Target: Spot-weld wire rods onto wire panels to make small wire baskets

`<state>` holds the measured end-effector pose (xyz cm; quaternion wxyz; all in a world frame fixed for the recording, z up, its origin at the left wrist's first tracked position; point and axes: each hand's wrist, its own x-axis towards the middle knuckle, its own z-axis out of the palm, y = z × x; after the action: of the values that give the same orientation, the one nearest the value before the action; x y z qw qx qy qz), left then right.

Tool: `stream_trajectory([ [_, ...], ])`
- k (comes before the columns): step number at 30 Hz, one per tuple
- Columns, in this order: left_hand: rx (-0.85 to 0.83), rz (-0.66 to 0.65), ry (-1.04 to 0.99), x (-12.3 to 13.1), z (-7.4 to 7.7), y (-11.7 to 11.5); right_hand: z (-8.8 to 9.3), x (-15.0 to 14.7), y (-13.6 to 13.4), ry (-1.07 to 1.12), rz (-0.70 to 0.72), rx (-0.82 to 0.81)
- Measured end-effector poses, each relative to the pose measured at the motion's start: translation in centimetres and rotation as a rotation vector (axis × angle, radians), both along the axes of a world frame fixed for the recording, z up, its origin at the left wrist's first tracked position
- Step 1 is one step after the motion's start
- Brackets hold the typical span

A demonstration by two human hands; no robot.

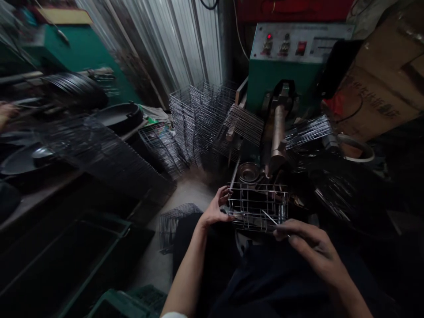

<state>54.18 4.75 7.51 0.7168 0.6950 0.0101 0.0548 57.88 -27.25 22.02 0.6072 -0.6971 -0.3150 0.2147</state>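
A small wire basket [256,207] made of thin metal rods sits in front of me, just below the welding machine's arm [278,132]. My left hand [217,207] grips its left side, fingers at the upper corner and thumb lower down. A short, thin metal rod [270,217] is pinched between the thumb and fingers of my right hand [303,240], close to the basket's lower right corner. The rod slants up and left across the wires; whether it touches them I cannot tell.
Stacked wire grids [195,119] stand behind on the left. A green machine box [285,70] with a lit red lamp rises at the back. Wire rods [309,132] lie right of the arm. Green crates [115,304] are at lower left. Another person's hand [7,112] shows far left.
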Motion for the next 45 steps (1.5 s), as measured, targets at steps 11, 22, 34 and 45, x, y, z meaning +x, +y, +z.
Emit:
stream_trajectory([
  [11, 0.522, -0.012, -0.060, 5.2, 3.8, -8.8, -6.4, 4.2, 2.3, -0.935, -0.012, -0.438],
  [22, 0.501, 0.034, -0.088, 6.5, 4.0, -10.1, -7.2, 5.1, 1.4, -1.057, -0.083, -0.347],
  [34, 0.526, 0.042, -0.131, 8.5, 3.6, -8.6, -6.8, 7.2, 3.1, -1.009, -0.089, -0.341],
  [45, 0.446, 0.064, -0.111, 9.1, 3.3, -8.7, -6.4, 8.0, 3.4, -1.010, -0.080, -0.391],
])
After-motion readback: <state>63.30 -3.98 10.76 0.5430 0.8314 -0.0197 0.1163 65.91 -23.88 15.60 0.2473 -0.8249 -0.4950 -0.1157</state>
